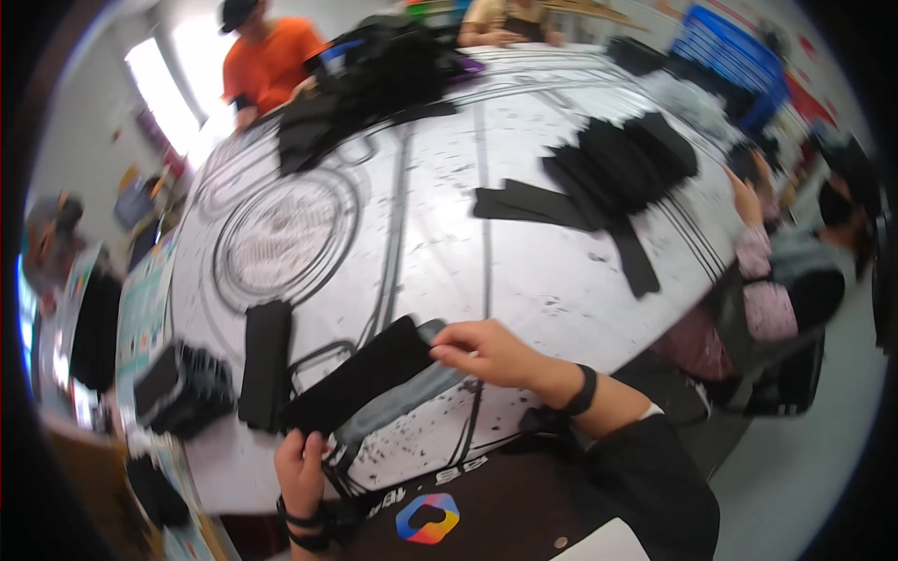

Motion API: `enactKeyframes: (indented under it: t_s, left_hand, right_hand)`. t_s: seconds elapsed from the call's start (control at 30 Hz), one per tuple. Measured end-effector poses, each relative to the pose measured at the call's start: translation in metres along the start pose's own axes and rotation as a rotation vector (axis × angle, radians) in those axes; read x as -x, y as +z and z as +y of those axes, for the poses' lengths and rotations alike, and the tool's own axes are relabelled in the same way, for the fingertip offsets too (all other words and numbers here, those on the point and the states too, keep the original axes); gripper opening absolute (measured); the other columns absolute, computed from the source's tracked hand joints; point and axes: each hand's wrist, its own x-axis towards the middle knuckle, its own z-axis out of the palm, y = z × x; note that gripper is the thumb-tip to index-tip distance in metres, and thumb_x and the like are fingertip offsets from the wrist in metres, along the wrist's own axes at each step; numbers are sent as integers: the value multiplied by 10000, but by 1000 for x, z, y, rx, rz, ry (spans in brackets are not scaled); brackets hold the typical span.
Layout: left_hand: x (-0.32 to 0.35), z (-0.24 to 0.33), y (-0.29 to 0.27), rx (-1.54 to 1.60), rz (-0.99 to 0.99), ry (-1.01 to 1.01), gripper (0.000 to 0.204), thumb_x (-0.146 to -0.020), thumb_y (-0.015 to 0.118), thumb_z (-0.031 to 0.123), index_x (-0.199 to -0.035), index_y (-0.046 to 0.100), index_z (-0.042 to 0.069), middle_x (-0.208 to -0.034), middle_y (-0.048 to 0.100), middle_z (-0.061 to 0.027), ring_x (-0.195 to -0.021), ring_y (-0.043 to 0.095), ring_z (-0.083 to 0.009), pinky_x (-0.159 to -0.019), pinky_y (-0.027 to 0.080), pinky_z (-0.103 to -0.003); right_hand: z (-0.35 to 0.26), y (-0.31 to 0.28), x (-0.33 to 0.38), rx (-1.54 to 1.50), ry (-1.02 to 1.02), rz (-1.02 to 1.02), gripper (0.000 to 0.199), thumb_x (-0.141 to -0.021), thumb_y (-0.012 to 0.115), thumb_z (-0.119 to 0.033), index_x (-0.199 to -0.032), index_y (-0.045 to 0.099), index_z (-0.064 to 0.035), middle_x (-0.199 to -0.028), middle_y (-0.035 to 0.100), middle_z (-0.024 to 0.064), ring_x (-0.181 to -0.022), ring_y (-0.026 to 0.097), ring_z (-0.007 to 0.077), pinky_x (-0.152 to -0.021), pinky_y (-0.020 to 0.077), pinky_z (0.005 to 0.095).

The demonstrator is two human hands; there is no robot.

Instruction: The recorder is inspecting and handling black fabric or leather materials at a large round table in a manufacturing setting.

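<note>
A long black piece of fabric (360, 374) is stretched slantwise between my two hands over the near edge of the table. Its lower left end is pinched in the fingers of my left hand (301, 472). At the upper right end, my right hand (488, 352) grips it between thumb and fingers. A grey strip (402, 404) runs along the near side of the black fabric; whether the two are joined I cannot tell. Just left of it lies a folded black fabric piece (266, 365) flat on the table. Further left sits a stack of folded dark fabric (185, 388).
The white table (440, 243) carries black line markings. A fanned pile of black fabric pieces (617, 164) lies at the right, a large black heap (379, 79) at the far left. A blue crate (725, 56) stands far right. Several people sit or stand around, one in orange (271, 65).
</note>
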Motion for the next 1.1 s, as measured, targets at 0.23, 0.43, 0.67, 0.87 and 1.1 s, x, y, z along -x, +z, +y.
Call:
enactKeyframes:
  t_s: [0.23,0.43,0.67,0.87,1.1]
  left_hand:
    - [-7,-4,1,56,24,-11,325,-990,539,214,-717,502,43,-643,530,-3,-615,476,-66,-585,361,-222]
    - [-9,-6,2,57,2,8,323,-999,525,224,-732,501,44,-645,511,4,-608,449,-65,-589,349,-224]
    - [-6,-9,5,74,55,-15,344,-1023,467,247,-742,495,51,-658,498,6,-624,441,-64,-592,338,-231]
    - [-8,-12,-8,44,30,-10,336,-1029,459,263,-759,483,65,-671,443,26,-634,385,-54,-601,299,-218]
    - [-11,-2,-18,50,22,51,324,-1030,459,275,-798,517,57,-681,447,24,-634,383,-56,-609,302,-212]
  right_hand:
    - [4,1,3,-36,-133,28,243,-926,613,-264,-914,627,-22,-707,605,45,-623,541,127,-593,437,277]
    - [6,-3,5,-76,-73,15,235,-901,616,-254,-913,627,-19,-739,646,87,-664,601,201,-639,468,321]
    - [7,-2,1,-70,-101,13,233,-891,624,-255,-903,634,-22,-743,651,98,-666,609,222,-636,473,326]
    - [16,3,-2,-37,-206,50,220,-904,624,-241,-891,636,-22,-720,645,87,-638,604,201,-610,473,322]
    - [13,1,4,-126,-206,63,207,-866,640,-230,-843,642,-24,-741,659,107,-675,626,247,-633,480,347]
